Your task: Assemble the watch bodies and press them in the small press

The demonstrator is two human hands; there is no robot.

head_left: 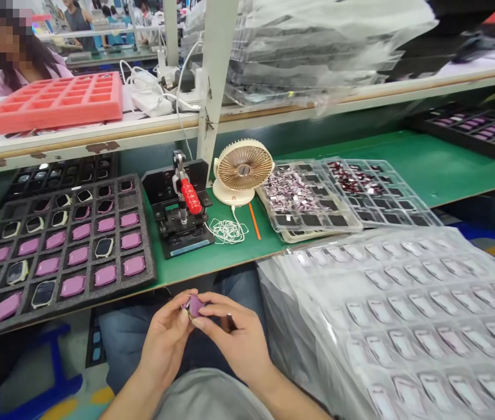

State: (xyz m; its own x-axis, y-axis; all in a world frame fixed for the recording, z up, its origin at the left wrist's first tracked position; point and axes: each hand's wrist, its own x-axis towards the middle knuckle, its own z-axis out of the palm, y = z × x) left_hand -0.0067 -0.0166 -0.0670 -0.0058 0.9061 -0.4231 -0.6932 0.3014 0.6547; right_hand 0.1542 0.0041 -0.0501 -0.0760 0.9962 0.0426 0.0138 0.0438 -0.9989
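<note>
Above my lap, both hands hold one small purple watch case (195,305) between the fingertips. My left hand (169,326) pinches its left side, the thumb pressed at its lower edge. With thumb and forefinger my right hand (236,332) grips the right side. A small dark object (230,322) shows by the right hand's curled fingers; I cannot make out what it is. To the left, a dark foam tray (114,245) carries purple watch cases and some with dark screens, set in rows of pockets.
A black press jig with a red handle (191,196) stands beside a cream fan (244,169). An orange stick (254,220) lies near a tangled white cord (227,231). Clear trays (339,220) hold small parts. At right are stacked plastic-covered trays (405,274); a pink foam tray (55,119) sits on the shelf.
</note>
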